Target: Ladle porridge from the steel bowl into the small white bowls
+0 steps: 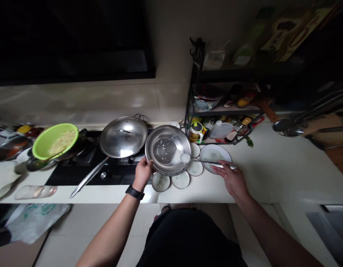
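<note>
Left hand point(144, 172): mine, reaching forward from the lower left, black wristwatch point(134, 192) at the wrist; fingers closed on the near-left rim of a stainless-steel bowl point(157, 163), thumb over the edge. Right hand point(234, 178): mine, forearm slanting in from the lower right, above the ribbed plate's point(225, 152) near-right side; fingers partly curled, closed round the handle of a metal ladle point(185, 158). Ladle: handle running leftward over the plate, scoop with whitish liquid inside the bowl's right side. Bowl: at the middle of my view, tilted, white liquid pooled toward the right, drops on its base. Near margin: one small dish point(161, 182) and a second small dish point(180, 180), side by side by the front edge of the countertop point(268, 159). Right margin: a third small dish point(195, 168) and a fourth small dish point(195, 150), between bowl and plate; pale liquid in these. Left margin: lidded pan point(124, 135) close beside the bowl, on the black cooktop point(115, 178), long handle angled toward me. Far side: tiled wall point(171, 96) and, to the right, a black rack point(189, 111) just behind the plate. Open room: countertop extending right of the plate.
</note>
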The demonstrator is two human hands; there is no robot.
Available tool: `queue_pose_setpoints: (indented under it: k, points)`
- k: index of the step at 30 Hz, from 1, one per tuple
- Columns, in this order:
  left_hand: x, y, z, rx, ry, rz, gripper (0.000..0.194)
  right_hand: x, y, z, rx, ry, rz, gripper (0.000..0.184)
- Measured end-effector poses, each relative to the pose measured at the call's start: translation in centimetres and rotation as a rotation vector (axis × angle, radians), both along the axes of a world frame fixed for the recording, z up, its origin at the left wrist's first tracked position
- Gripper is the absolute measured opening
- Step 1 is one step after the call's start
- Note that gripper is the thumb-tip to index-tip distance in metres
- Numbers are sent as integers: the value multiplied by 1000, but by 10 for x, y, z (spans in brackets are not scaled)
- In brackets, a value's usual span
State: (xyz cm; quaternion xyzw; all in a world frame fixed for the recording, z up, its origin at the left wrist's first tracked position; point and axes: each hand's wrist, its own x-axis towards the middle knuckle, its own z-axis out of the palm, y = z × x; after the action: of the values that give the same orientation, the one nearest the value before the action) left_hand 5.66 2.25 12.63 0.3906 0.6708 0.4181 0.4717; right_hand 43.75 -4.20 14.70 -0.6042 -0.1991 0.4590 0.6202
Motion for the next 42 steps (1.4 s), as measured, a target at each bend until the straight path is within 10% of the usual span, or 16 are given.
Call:
queue_pose_setpoints:
  k: [10,19,28,42]
  points:
    - [4,4,-6,20,49,-25,38,89,-33,-5,-7,-307,-138,58]
    - [5,1,-7,26,42,-39,36,74,-43,7,286,-1251,438,30]
    - [6,-7,6,-7,-32,-9,37,-34,8,14,444,-981,564,30]
    - [-10,-10,10,2,-73,64,35,-63,27,-6,-67,-31,232,50]
